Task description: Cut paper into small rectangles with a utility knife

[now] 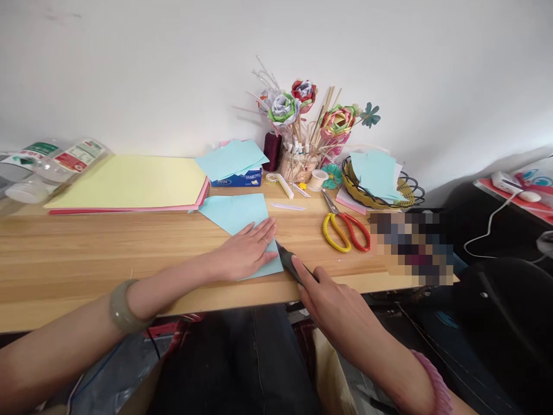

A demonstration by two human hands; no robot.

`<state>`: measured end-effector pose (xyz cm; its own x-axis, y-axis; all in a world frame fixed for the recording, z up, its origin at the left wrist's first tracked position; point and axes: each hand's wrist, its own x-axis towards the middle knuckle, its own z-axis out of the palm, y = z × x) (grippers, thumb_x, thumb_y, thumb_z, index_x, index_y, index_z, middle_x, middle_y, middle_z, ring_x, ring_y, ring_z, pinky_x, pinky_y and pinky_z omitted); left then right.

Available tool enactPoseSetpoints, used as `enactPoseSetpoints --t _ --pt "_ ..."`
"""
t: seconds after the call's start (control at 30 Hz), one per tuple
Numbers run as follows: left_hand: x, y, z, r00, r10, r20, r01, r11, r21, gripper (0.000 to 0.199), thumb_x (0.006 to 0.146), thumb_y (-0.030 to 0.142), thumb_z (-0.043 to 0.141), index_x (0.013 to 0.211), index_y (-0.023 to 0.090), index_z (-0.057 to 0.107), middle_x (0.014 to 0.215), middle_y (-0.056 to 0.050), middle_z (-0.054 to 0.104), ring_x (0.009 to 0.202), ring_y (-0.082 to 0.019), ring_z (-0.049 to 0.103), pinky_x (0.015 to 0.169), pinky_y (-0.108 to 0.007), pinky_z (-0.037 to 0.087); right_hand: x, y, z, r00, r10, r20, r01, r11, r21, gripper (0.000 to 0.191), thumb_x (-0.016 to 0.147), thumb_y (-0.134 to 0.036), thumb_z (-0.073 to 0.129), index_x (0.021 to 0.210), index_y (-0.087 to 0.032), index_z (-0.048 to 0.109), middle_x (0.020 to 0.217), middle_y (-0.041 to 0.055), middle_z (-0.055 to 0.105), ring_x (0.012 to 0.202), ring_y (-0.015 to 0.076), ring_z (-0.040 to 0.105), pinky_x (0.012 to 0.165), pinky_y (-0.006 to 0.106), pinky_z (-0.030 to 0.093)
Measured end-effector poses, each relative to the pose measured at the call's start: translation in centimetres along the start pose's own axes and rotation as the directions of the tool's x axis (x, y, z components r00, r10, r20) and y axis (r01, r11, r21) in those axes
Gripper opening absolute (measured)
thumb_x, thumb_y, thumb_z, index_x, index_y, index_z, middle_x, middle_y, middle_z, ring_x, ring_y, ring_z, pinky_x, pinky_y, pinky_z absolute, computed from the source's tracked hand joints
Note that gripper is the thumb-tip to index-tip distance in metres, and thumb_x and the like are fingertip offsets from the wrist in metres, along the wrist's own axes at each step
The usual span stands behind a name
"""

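A light-blue sheet of paper (pixel 235 210) lies on the wooden table, one side pointed toward the left. Flat across it presses my left hand (pixel 250 251), fingers stretched out toward the right edge of the sheet. My right hand (pixel 330 294) grips a dark-handled utility knife (pixel 298 266), index finger laid along its top. The knife's tip meets the right edge of the paper, close to my left fingertips. Just beyond my right hand, scissors (pixel 345 230) with one yellow and one red handle rest slightly open.
Stacked yellow and pink paper (pixel 138 178) lies left, beside plastic bottles (pixel 64 164). Behind stand a blue tissue pack (pixel 237 177) under blue sheets, a thread spool (pixel 272 151) and a pot (pixel 300 162) of paper flowers. A wicker basket (pixel 367 199) holds blue papers at right.
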<state>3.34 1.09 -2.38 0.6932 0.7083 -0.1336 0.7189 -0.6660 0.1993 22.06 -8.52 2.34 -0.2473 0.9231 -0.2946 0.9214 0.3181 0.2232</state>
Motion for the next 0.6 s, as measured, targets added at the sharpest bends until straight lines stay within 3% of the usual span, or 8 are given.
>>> enactPoseSetpoints --t 0.1,0.23,0.33,0.6 --pt "0.6 -0.7 -1.3 0.999 0.01 -0.036 -0.012 0.999 -0.044 0.06 0.098 0.042 0.015 0.146 0.007 0.009 0.153 -0.01 0.009 0.141 -0.016 0.007 0.113 -0.032 0.012 0.0 0.1 -0.2 1.0 -0.01 0.004 0.01 1.0 0.002 0.054 0.093 -0.024 0.037 0.145 -0.02 0.023 0.096 0.0091 0.061 0.065 0.0222 0.068 0.053 0.033 0.051" --pt "1.9 -1.3 -2.3 0.982 -0.144 -0.125 0.151 0.987 0.047 0.057 0.097 0.035 0.02 0.145 0.004 0.013 0.153 -0.011 0.01 0.141 -0.019 0.003 0.114 -0.038 0.011 0.0 0.1 -0.4 1.0 -0.017 0.026 0.016 1.0 0.002 0.055 0.092 -0.021 0.039 0.145 -0.019 0.023 0.1 0.0102 0.061 0.065 0.0219 0.068 0.054 0.034 0.053" --pt "2.6 -1.7 -1.7 0.972 -0.214 -0.095 0.22 0.974 0.058 0.06 0.097 0.038 0.02 0.144 0.001 0.014 0.152 -0.015 0.009 0.141 -0.023 0.006 0.113 -0.042 0.014 0.0 0.0 -0.3 0.999 -0.015 0.048 0.014 1.0 0.008 0.056 0.092 -0.019 0.039 0.145 -0.02 0.022 0.1 0.0096 0.061 0.065 0.0221 0.068 0.054 0.035 0.054" --pt "2.8 -2.4 -0.1 0.971 -0.216 -0.101 0.222 0.973 0.058 0.062 0.097 0.044 0.014 0.145 0.004 0.012 0.153 -0.012 0.005 0.141 -0.02 0.005 0.114 -0.039 0.012 0.5 0.3 0.7 0.999 -0.03 -0.036 0.03 1.0 0.005 0.058 0.089 -0.019 0.045 0.144 -0.019 0.026 0.093 0.0074 0.062 0.056 0.0189 0.066 0.048 0.031 0.054"
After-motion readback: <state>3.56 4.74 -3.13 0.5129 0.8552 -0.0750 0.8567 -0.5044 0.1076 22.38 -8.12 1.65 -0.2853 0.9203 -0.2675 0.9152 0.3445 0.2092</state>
